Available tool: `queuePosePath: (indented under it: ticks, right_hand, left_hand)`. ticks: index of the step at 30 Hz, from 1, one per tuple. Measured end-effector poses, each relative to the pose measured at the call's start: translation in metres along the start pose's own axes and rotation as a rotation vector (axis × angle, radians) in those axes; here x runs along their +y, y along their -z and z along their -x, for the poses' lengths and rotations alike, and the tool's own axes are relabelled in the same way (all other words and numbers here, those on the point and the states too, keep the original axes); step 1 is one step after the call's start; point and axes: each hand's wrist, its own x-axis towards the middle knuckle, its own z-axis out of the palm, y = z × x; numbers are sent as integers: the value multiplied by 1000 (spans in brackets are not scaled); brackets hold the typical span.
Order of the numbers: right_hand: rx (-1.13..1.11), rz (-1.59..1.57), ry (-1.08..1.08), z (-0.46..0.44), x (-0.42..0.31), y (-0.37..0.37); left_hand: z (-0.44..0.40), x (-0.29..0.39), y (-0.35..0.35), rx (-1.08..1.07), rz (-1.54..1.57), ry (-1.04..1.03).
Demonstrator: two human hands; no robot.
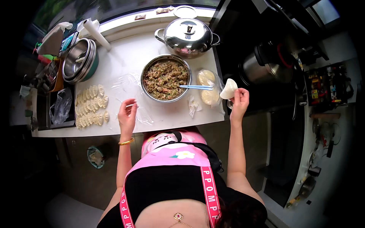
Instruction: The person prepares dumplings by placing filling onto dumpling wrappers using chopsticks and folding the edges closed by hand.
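Pinched in my right hand [239, 104] is a thin round dumpling wrapper [229, 89], raised over the counter's right end. My left hand [127, 116] hovers at the counter's front edge with fingers apart and nothing in them. Between the hands stands a metal bowl [142, 81] of minced filling [165, 79], with blue chopsticks [195, 87] resting across its right rim. Right of the bowl, stacks of wrappers [210, 97] lie in clear plastic. Folded dumplings [91, 106] sit in rows to the left of my left hand.
A lidded steel pot [188, 36] stands behind the bowl. Nested bowls [80, 60] and a paper roll [96, 35] are at the back left, near the sink [45, 110]. A black stove [232, 49] borders the counter's right side. Crumpled tissue [194, 106] lies near the front.
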Motion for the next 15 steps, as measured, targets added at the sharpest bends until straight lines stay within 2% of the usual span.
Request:
queuePosePath:
  ticks: [3,7,9,10,12,13,15]
  right_hand:
    - [-168,-139,-41,12,-50,-17]
    - [-386,-265,-64,34,-89,-58]
    - [-490,-172,95,52,-99,-84]
    - [-547,71,213,60,-102,-92]
    - [-719,263,562,79,-103,-115]
    - [-829,361,754,85,-104,-122]
    - [-878,356,929,97,-108,-132]
  left_hand:
    - [3,30,-22,-215,315,45]
    - [13,87,-45,-461,688,286]
    - [17,95,-54,-580,995,454]
    - [18,99,-54,-551,994,452]
    - [19,104,-51,-536,1366,646]
    - [18,101,-48,-526,1367,645]
    - [18,89,-43,-440,1379,547]
